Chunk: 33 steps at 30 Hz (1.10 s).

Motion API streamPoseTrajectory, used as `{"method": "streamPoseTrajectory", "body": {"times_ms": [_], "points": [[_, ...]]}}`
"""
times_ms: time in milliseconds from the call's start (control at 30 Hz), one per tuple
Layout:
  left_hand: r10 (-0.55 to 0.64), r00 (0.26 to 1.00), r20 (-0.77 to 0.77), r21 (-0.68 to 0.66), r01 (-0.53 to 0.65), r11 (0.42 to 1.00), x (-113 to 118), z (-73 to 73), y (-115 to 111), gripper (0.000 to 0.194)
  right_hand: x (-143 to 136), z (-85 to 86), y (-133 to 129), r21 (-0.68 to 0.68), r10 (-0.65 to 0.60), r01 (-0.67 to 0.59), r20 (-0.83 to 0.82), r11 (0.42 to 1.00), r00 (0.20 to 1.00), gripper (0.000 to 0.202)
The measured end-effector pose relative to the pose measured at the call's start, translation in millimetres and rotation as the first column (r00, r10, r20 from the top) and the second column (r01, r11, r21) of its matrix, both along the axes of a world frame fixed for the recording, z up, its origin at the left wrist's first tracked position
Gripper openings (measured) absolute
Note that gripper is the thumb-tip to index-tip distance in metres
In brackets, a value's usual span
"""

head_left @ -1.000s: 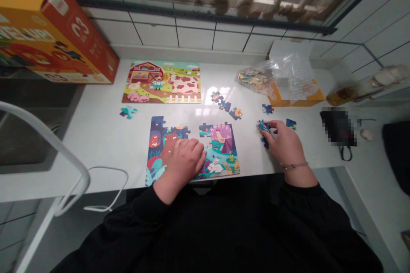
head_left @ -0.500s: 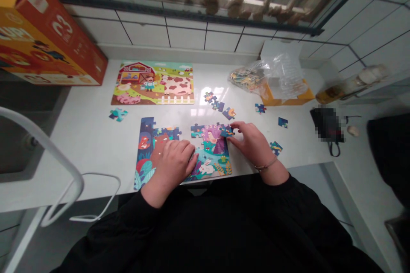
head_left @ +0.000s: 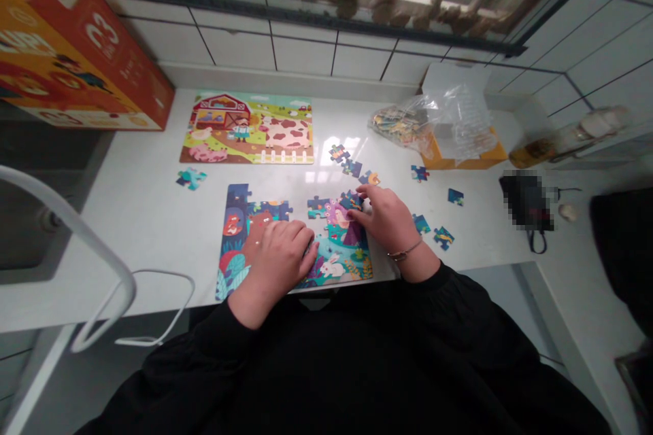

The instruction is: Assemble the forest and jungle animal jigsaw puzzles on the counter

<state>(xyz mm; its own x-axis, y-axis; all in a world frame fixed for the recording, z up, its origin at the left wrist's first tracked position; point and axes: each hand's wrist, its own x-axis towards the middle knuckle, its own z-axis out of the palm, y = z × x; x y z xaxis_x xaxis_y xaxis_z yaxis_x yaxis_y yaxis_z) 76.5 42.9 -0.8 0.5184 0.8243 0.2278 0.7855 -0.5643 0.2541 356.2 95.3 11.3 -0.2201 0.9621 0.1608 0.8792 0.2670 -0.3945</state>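
A partly assembled jigsaw puzzle (head_left: 332,266) with a bear, a peacock and a white rabbit lies at the counter's near edge. My left hand (head_left: 283,248) rests palm down on its middle, fingers lying on the bear side; a dark bit shows by the thumb, too small to name. My right hand (head_left: 385,216) pinches a dark blue puzzle piece (head_left: 351,200) between thumb and fingers at the top of the peacock. Fingertips cover part of that piece; whether it interlocks with its neighbours I cannot tell. A gap runs along the upper middle of the puzzle.
Loose puzzle pieces (head_left: 352,168) lie above the puzzle, others (head_left: 443,238) to the right, one (head_left: 192,178) at left. Behind are a farm puzzle (head_left: 286,132), a bag of pieces (head_left: 400,124) and an open yellow box (head_left: 466,162). A big orange box (head_left: 127,75) stands left.
My right hand has shifted left and slightly away from me with the puzzle piece, uncovering a loose piece to its right. My left hand stays on the puzzle. The view has shifted slightly.
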Motion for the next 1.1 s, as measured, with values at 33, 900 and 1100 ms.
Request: {"method": "streamPoseTrajectory", "body": {"times_ms": [33, 900, 1100], "points": [[0.001, 1.0, 0.0, 0.0, -0.001, 1.0, -0.1, -0.2, 0.0, 0.02, -2.1, 1.0, -1.4, 0.018, -0.02, 0.019, 0.043, 1.0, 0.999, 0.038], [0.018, 1.0, 0.005, -0.042, -0.018, 0.999, 1.5, 3.5, 0.2, 0.019, 6.3, 12.7, 13.8, -0.074, 0.441, -0.436, 0.061, 0.897, 0.896, 0.046], [0.011, 1.0, -0.014, -0.017, -0.011, 1.0, 1.2, 3.6, 0.1, 0.02, -3.1, 14.9, 30.9, -0.112, 0.413, -0.404, 0.082, 0.908, 0.907, 0.034]]}}
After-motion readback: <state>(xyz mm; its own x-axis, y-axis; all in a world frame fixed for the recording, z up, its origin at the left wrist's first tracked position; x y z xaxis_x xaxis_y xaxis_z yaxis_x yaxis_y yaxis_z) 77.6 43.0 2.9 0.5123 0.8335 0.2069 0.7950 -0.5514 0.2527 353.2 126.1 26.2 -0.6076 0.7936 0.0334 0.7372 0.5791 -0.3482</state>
